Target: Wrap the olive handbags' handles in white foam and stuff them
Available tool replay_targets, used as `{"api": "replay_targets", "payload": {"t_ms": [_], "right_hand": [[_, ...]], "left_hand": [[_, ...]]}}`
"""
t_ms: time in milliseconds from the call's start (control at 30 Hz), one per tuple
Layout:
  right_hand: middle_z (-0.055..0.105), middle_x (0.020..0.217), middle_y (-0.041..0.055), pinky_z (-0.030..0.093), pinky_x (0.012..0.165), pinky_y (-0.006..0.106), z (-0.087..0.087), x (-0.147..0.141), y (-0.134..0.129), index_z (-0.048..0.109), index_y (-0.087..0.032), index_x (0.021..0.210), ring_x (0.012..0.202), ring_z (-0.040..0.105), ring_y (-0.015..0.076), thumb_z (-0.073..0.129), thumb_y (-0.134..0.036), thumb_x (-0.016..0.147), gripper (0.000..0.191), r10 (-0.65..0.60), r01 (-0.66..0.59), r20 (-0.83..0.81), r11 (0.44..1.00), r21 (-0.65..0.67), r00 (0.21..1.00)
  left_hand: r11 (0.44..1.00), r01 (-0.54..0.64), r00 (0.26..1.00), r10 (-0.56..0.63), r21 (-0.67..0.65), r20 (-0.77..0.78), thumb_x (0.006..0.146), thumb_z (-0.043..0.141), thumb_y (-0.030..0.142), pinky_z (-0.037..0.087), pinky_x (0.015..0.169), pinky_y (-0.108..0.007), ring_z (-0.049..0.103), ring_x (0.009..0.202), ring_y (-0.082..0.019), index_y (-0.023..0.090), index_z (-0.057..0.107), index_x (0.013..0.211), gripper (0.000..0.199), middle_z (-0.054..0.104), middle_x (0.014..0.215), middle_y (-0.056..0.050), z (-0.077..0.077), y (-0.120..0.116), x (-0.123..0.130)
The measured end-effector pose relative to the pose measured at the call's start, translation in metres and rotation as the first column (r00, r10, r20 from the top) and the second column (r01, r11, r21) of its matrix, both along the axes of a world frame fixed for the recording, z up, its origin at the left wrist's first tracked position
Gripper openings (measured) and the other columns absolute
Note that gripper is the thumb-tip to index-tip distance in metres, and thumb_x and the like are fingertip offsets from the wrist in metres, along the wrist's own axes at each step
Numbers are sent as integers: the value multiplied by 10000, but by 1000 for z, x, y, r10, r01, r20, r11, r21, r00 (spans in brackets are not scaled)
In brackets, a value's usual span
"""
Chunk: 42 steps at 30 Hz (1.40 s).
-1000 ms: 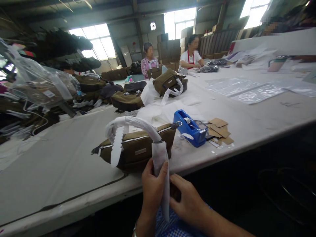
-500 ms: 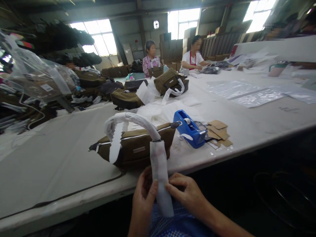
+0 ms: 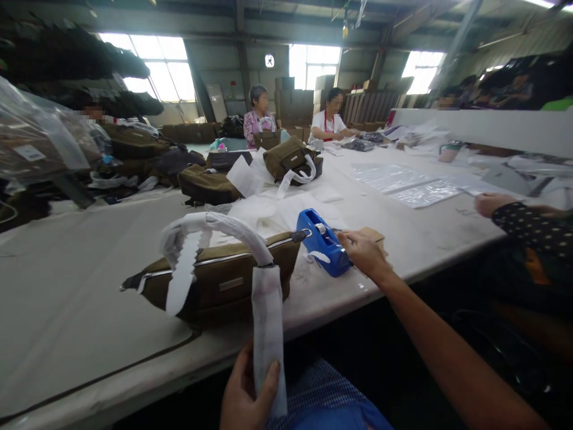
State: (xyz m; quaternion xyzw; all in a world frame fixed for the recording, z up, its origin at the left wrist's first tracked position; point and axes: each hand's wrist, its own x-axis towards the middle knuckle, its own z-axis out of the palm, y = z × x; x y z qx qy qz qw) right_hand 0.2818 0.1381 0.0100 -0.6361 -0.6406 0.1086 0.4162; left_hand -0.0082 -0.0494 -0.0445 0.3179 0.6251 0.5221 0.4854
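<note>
A brown-olive handbag (image 3: 226,280) with a silver zip lies near the table's front edge, its handle (image 3: 237,230) wrapped in white paper. From the handle's near end a strip of white foam wrap (image 3: 267,316) hangs over the edge. My left hand (image 3: 250,388) is closed on its lower part, thumb in front. My right hand (image 3: 364,254) reaches across to the blue tape dispenser (image 3: 320,242), fingers drawn together at its front end. Whatever they pinch there is too small to make out. A white toothed strip (image 3: 182,278) hangs from the handle's other end.
Behind the dispenser lie brown card pieces (image 3: 372,236). More olive bags (image 3: 290,158) and white sheets lie farther back, with clear plastic bags (image 3: 403,182) to their right. A co-worker's spotted sleeve (image 3: 532,230) reaches in from the right; other people work across the table.
My right hand has left the white foam wrap and moved right and forward to the tape dispenser. My left hand keeps hold. A co-worker's arm has come into view at right.
</note>
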Motion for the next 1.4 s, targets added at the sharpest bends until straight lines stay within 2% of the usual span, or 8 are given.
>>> {"api": "replay_targets", "payload": {"t_ms": [133, 367, 600, 833, 1000, 1133, 1267, 1400], "right_hand": [[773, 952, 85, 465, 1031, 477, -7, 7, 11, 744, -235, 702, 1109, 666, 319, 621, -517, 911, 372, 16, -92, -321, 970, -224, 947], [684, 1307, 118, 549, 847, 329, 6, 2, -4, 767, -154, 849, 1075, 681, 255, 745, -513, 793, 363, 16, -109, -601, 987, -119, 799], [749, 841, 74, 575, 728, 334, -15, 3, -40, 775, -154, 912, 712, 664, 176, 863, -558, 659, 485, -101, -7, -670, 988, -157, 736], [715, 750, 68, 528, 662, 322, -60, 6, -39, 745, -138, 900, 646, 609, 167, 810, -635, 683, 546, -146, 72, -621, 987, -144, 770], [694, 710, 61, 523, 664, 336, -59, -4, -55, 738, -147, 880, 648, 608, 186, 786, -658, 698, 545, -150, 84, -577, 987, -139, 803], [696, 706, 41, 537, 683, 307, -40, -43, -102, 736, -172, 824, 665, 632, 176, 757, -573, 794, 403, 60, -210, -560, 955, -208, 826], [705, 710, 36, 508, 620, 261, -19, -97, -141, 729, -168, 821, 652, 639, 157, 681, -481, 896, 325, 350, -608, -626, 751, -257, 697], [720, 689, 35, 468, 594, 254, -13, -137, -149, 745, -162, 769, 621, 625, 150, 664, -386, 898, 270, 451, -670, -564, 693, -266, 691]], "left_hand": [[1000, 21, 1000, -21, -14, -12, 661, 802, 633, 548, 998, -427, 711, 1083, -356, 145, 657, 1168, 719, 758, 1120, -145, -4, 1, -2], [999, 46, 996, -47, -15, -77, 666, 790, 644, 551, 984, -429, 718, 1058, -361, 148, 665, 1171, 719, 756, 1127, -144, -4, 3, -7], [999, 42, 997, -41, 8, -69, 673, 797, 621, 532, 1014, -442, 714, 1062, -353, 158, 689, 1156, 677, 760, 1134, -138, -9, 4, -9], [999, 45, 997, -45, -3, -58, 673, 797, 626, 549, 986, -437, 718, 1059, -361, 148, 689, 1148, 683, 759, 1127, -148, -7, 4, -10], [999, 51, 997, -50, 5, -51, 681, 796, 609, 527, 1023, -450, 707, 1090, -366, 146, 688, 1162, 676, 760, 1125, -142, -5, 3, -11], [998, 68, 997, -68, 6, -25, 696, 810, 551, 542, 1000, -450, 713, 1078, -352, 154, 685, 1181, 639, 763, 1134, -133, 2, 2, -11], [989, 145, 989, -145, 7, -21, 705, 820, 500, 571, 945, -421, 719, 1070, -340, 145, 667, 1217, 642, 752, 1170, -148, 12, 2, -13], [976, 212, 977, -210, 46, -50, 775, 787, 456, 573, 929, -391, 721, 1060, -314, 144, 639, 1237, 577, 736, 1203, -150, 15, -2, -15]]}}
